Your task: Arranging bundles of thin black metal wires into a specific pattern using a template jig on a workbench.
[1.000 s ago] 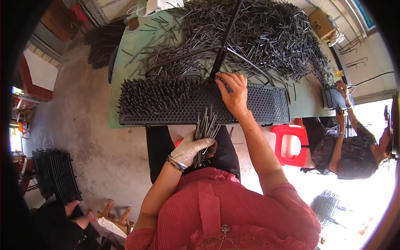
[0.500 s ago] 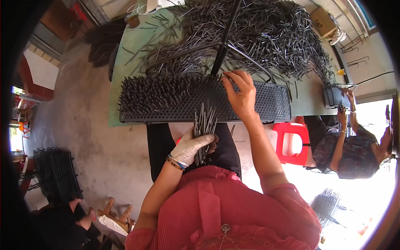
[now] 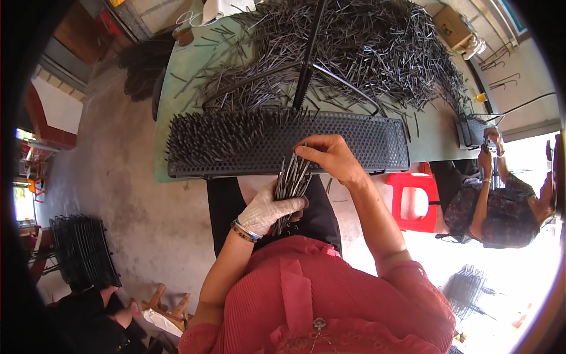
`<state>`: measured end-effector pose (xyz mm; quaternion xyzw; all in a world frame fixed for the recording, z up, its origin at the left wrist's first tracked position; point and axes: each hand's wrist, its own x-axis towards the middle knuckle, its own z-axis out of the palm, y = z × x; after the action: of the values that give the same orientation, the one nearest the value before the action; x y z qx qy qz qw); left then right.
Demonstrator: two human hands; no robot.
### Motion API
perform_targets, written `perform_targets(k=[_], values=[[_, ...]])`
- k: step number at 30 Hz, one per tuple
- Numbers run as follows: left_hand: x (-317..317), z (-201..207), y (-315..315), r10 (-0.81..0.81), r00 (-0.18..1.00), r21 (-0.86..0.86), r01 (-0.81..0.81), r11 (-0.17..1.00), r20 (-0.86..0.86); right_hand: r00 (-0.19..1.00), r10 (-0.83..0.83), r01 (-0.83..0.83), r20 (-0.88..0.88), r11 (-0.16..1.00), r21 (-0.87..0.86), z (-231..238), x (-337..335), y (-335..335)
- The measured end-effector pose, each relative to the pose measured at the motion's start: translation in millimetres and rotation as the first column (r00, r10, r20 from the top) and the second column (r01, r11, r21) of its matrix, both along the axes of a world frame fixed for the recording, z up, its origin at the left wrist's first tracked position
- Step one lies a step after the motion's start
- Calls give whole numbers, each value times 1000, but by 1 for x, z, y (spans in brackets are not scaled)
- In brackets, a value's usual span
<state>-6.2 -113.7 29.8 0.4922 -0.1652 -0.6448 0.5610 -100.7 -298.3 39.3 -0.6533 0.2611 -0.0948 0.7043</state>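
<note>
In a pale work glove, my left hand [image 3: 268, 209] is wrapped round a bundle of thin dark strips [image 3: 292, 180], their ends fanning upward above my lap. My bare right hand [image 3: 330, 156] pinches at the upper ends of that bundle with thumb and fingers. Just beyond both hands lies a long black perforated panel [image 3: 354, 138] at the table's near edge. Upright strips [image 3: 209, 138] crowd the holes of its left part, while the right part shows bare holes. A black post with a bent-rod frame [image 3: 306, 76] rises behind the panel.
A large heap of loose dark strips [image 3: 365, 53] covers the green table [image 3: 183, 88]. To the right stand a red stool [image 3: 415, 197] and a co-worker [image 3: 495, 206] handling a similar panel. Black racks [image 3: 82, 251] and a wooden stool [image 3: 168, 304] are at lower left.
My right hand has come back from the panel's far edge down to the tops of the bundle. My left hand keeps its grip, with the bundle tilted slightly more to the right.
</note>
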Motion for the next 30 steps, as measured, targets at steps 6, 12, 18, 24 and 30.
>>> perform_targets(k=[6,12,18,24,30], values=[[-4,-10,-1,38,998,5,-38,999,-53,983,-175,177,57,984,-32,-7,-1,-6],[-3,-10,3,-4,993,1,4,1000,-121,983,-179,179,41,984,0,-16,-3,-9],[-4,-12,7,-2,997,62,6,998,-74,950,-293,302,108,950,-78,-9,-3,-20],[-3,-13,5,52,991,28,-49,998,-122,875,-315,475,369,706,-525,0,11,-49],[-3,-7,5,77,986,56,-70,996,-145,907,-305,421,292,616,-666,-8,20,-51]])
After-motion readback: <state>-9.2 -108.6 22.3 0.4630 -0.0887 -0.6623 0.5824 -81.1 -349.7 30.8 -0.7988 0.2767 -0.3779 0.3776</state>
